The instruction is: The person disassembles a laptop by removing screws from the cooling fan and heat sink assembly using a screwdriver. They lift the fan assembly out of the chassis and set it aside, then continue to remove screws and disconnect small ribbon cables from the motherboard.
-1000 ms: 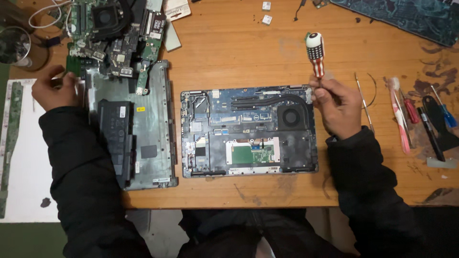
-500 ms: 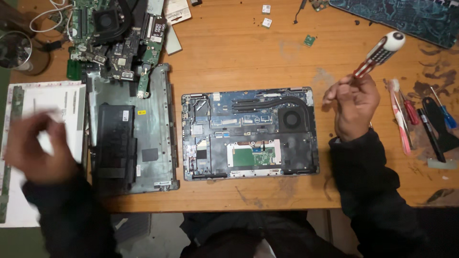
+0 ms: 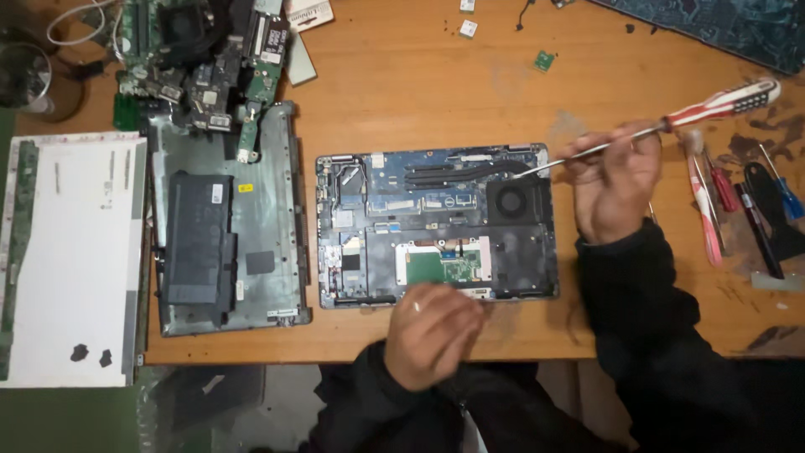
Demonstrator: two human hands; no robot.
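An opened laptop base (image 3: pixel 436 226) with its circuit board, heat pipe and fan exposed lies in the middle of the wooden table. My right hand (image 3: pixel 616 180) holds a long screwdriver (image 3: pixel 721 102) with a red and white handle; its shaft slants down to the left, with the tip near the fan corner of the laptop. My left hand (image 3: pixel 432 331) rests at the laptop's front edge with its fingers curled; I cannot see anything in it.
A grey laptop cover with a black battery (image 3: pixel 222 222) lies left of the base. A white screen panel (image 3: pixel 71 252) sits at the far left. Loose circuit boards (image 3: pixel 201 59) pile at top left. Several screwdrivers and tools (image 3: pixel 738 210) lie at the right.
My left hand has swung from the far left to the laptop's front edge. My right hand has tipped the screwdriver from upright to slanting, its tip now down at the laptop.
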